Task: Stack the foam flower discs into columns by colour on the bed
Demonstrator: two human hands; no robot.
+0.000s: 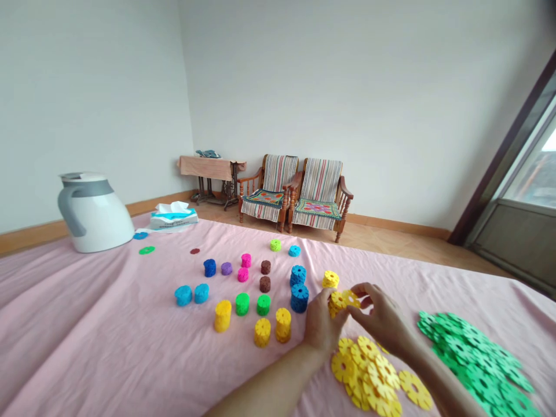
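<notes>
My left hand (322,322) is closed round a short stack of yellow notched discs (335,303). Between the fingers of my right hand (379,313) is a single yellow notched disc (351,299), held against the right side of that stack. Just behind my hands stands another yellow stack (330,279). Below them lies a loose heap of yellow discs (367,373), with one disc (416,389) off to its right. Left of my left hand are two blue stacks (299,297) and two yellow stacks (283,325).
Several small stacks, such as a green one (242,303) and a light blue one (183,295), stand on the pink cloth (143,347). A green disc pile (478,359) lies at right. A white jug (98,217) and tissue pack (174,216) stand at left; chairs (319,194) beyond.
</notes>
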